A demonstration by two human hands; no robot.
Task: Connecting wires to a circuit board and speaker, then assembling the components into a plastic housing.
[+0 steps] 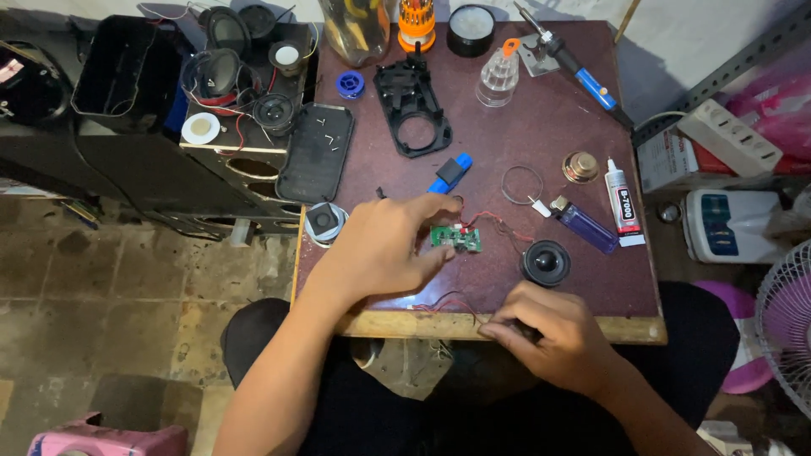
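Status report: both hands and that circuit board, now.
Left hand pinching green circuit board. Right hand closed at table edge, contents hidden. Small speaker beside board.

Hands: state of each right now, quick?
Left hand: fingers pinching the green circuit board on the table.
Right hand: closed at the table edge near thin wires; contents hidden.

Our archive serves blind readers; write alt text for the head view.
Left hand pinches a small green circuit board on a dark red table; right hand grips something hidden at the front edge. A small black speaker and purple lighter lie nearby.
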